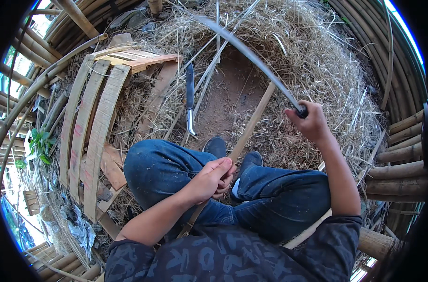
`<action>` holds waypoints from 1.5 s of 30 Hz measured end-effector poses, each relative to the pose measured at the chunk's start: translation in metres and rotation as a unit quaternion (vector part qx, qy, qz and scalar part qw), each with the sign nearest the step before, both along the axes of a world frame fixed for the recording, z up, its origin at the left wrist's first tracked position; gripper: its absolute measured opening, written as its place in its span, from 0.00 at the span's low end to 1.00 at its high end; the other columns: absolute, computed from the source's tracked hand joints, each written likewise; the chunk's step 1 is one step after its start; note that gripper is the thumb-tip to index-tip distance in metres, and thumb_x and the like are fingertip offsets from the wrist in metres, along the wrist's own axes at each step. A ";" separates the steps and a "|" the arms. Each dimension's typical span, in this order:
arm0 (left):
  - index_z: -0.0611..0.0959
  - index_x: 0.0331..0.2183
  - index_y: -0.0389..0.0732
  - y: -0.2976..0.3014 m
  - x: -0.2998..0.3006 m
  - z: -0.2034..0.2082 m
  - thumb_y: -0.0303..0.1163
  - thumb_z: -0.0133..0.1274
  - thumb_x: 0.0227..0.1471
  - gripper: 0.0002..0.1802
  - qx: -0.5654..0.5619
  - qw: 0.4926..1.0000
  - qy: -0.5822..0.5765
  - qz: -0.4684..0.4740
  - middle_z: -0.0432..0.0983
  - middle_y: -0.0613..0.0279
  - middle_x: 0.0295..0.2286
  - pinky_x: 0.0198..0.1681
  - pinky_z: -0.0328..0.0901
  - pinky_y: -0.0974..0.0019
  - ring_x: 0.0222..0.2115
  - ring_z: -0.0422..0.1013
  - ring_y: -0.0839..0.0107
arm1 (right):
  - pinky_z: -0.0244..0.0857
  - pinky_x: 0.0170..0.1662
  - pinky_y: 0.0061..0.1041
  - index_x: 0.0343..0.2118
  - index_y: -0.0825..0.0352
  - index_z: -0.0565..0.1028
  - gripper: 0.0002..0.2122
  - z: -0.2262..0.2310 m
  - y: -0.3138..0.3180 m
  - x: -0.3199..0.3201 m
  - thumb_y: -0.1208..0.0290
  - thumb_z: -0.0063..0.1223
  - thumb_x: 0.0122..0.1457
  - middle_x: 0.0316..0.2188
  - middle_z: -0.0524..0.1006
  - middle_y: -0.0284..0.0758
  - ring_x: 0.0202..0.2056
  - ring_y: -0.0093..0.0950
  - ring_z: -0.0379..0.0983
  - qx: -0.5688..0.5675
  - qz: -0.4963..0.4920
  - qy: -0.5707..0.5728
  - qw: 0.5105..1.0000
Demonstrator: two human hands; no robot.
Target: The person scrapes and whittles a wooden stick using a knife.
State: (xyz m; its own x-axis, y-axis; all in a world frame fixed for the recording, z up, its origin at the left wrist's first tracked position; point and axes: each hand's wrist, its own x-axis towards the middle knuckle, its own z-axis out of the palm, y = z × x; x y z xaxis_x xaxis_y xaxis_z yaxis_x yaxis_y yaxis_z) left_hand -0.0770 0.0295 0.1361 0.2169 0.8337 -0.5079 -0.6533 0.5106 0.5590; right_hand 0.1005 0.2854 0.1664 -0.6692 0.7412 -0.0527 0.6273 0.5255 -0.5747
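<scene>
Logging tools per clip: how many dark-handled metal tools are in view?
2: a long blade in the right hand, and a hook-tipped tool right of the wooden crate. Straw may hide others.

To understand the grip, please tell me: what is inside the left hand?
Inside the left hand is a long, pale strip, extending forward. Its gripped part is covered by the hand and cannot be seen.

Two hands (211, 179), one stick (255, 117)
One long blade (255, 57), one black-handled tool (189, 91) with a curved metal tip; one slatted crate (80, 136) with three long side slats (98, 141); two shoes (250, 160); bamboo poles (397, 170) too many to count.
</scene>
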 end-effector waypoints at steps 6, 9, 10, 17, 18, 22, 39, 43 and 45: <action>0.68 0.29 0.43 -0.002 -0.003 0.004 0.44 0.37 0.65 0.17 -0.012 1.000 -0.015 0.004 0.50 0.77 0.14 0.13 0.44 0.78 0.12 0.45 0.85 | 0.59 0.21 0.22 0.23 0.72 0.76 0.10 0.008 -0.004 0.015 0.69 0.60 0.50 0.13 0.71 0.31 0.16 0.19 0.65 -0.028 -0.020 0.042 0.999; 0.71 0.26 0.40 -0.005 -0.009 0.005 0.43 0.37 0.65 0.20 -0.046 0.995 -0.063 -0.056 0.49 0.77 0.14 0.15 0.46 0.76 0.13 0.46 0.84 | 0.59 0.20 0.21 0.22 0.71 0.73 0.07 0.016 -0.020 0.017 0.72 0.58 0.50 0.14 0.72 0.29 0.16 0.18 0.65 -0.047 0.014 0.090 0.995; 0.72 0.24 0.40 -0.006 -0.010 0.002 0.43 0.37 0.65 0.22 -0.043 0.994 -0.070 -0.073 0.49 0.77 0.14 0.15 0.47 0.75 0.13 0.47 0.84 | 0.59 0.19 0.19 0.23 0.70 0.73 0.06 0.029 -0.033 0.011 0.74 0.57 0.50 0.14 0.72 0.29 0.15 0.17 0.66 -0.133 -0.008 0.096 0.986; 0.68 0.21 0.41 -0.015 -0.001 -0.003 0.46 0.36 0.64 0.25 0.124 0.983 0.035 -0.132 0.52 0.72 0.15 0.18 0.55 0.73 0.14 0.55 0.78 | 0.60 0.17 0.16 0.25 0.69 0.72 0.05 0.058 -0.086 0.010 0.76 0.56 0.52 0.14 0.70 0.26 0.14 0.15 0.67 -0.392 -0.017 0.150 0.908; 0.68 0.23 0.42 -0.017 -0.004 0.001 0.47 0.36 0.64 0.23 0.116 0.985 -0.037 -0.121 0.51 0.72 0.15 0.17 0.54 0.74 0.15 0.55 0.78 | 0.60 0.18 0.16 0.26 0.69 0.71 0.05 0.059 -0.094 0.010 0.76 0.57 0.52 0.15 0.70 0.27 0.14 0.15 0.67 -0.419 -0.025 0.157 0.894; 0.66 0.30 0.45 -0.016 -0.010 0.000 0.50 0.37 0.63 0.19 0.080 0.981 -0.137 -0.113 0.52 0.73 0.16 0.15 0.50 0.74 0.15 0.55 0.79 | 0.62 0.18 0.18 0.29 0.69 0.70 0.07 0.063 -0.113 0.017 0.76 0.57 0.53 0.16 0.69 0.29 0.14 0.16 0.66 -0.533 -0.064 0.189 0.822; 0.68 0.35 0.36 -0.044 0.033 0.042 0.29 0.40 0.62 0.06 0.194 0.873 0.439 -0.087 0.62 0.50 0.15 0.21 0.57 0.57 0.15 0.63 0.51 | 0.66 0.19 0.23 0.29 0.72 0.69 0.05 0.082 -0.135 0.065 0.79 0.52 0.51 0.14 0.68 0.32 0.14 0.22 0.68 -0.596 -0.124 0.229 0.759; 0.68 0.34 0.36 -0.039 0.047 0.048 0.28 0.42 0.61 0.05 0.200 0.853 0.464 -0.132 0.63 0.48 0.14 0.21 0.57 0.54 0.16 0.65 0.47 | 0.66 0.20 0.22 0.30 0.73 0.70 0.05 0.093 -0.137 0.089 0.78 0.52 0.51 0.15 0.70 0.33 0.16 0.21 0.69 -0.539 -0.136 0.211 0.804; 0.67 0.34 0.36 -0.036 0.055 0.044 0.27 0.43 0.60 0.05 0.209 0.822 0.510 -0.145 0.65 0.45 0.16 0.21 0.58 0.50 0.19 0.67 0.43 | 0.64 0.21 0.20 0.31 0.72 0.71 0.05 0.093 -0.137 0.100 0.77 0.52 0.52 0.15 0.71 0.31 0.16 0.19 0.69 -0.447 -0.146 0.151 0.870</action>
State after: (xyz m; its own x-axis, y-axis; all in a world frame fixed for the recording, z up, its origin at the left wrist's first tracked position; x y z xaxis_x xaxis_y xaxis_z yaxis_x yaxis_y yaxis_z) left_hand -0.0223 -0.0061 0.1797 0.0766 0.9697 -0.2320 0.3800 0.1867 0.9059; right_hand 0.2008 0.1483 0.2594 -0.5433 0.6354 -0.5487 0.4080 -0.3714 -0.8340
